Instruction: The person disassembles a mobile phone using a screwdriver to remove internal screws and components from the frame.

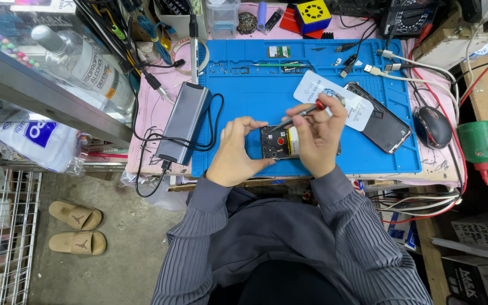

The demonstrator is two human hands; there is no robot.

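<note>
Blue work mat (244, 107) carries the job. Opened phone (279, 142) lies at its near edge, back off, insides exposed; its removed panel (382, 125) rests well apart to the right. Left hand (237, 151) cups the phone's edge, fingers curled. Right hand (318, 135) pinches a screwdriver (296, 117), tip down at the board. Disassembly looks partway; reassembly remains.

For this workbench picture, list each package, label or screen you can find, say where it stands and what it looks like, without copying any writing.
Clear bottle: upper left shelf, lying tilted, white label.
White plastic bag: left, below the shelf, blue printed patch.
White card: on the blue mat, rounded, pale blue print.
Dark phone: right side of the mat, glossy black face.
Cardboard box: lower right, dark with white print.
</note>
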